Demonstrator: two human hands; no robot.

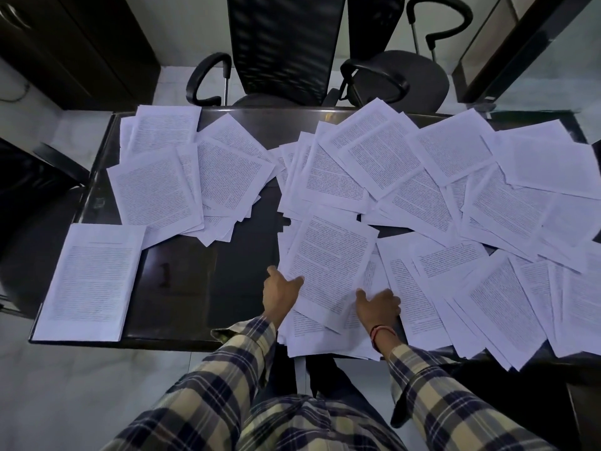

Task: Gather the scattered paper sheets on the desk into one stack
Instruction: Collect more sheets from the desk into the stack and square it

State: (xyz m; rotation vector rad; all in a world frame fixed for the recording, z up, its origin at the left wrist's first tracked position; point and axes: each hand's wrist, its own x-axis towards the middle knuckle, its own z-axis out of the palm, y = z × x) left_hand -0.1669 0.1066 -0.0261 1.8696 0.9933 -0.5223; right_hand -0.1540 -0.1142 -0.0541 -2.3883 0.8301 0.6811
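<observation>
My feed is dim and bluish, with the white sheets (328, 265) brightest against the dark, faintly reflective tabletop (234, 255). Wide-angle distortion bends the edges, and print looks soft.

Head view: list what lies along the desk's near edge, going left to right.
Neat stack → bare dark desk → left hand → sheet held between the hands → right hand → scattered sheets.

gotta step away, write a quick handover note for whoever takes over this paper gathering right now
Left hand holds the left edge of the top sheet near the front edge of the desk; right hand rests on the papers beside it.
Done: one neat stack at front left.
Left: loose pile at back left and the big spread across the right half.
</observation>
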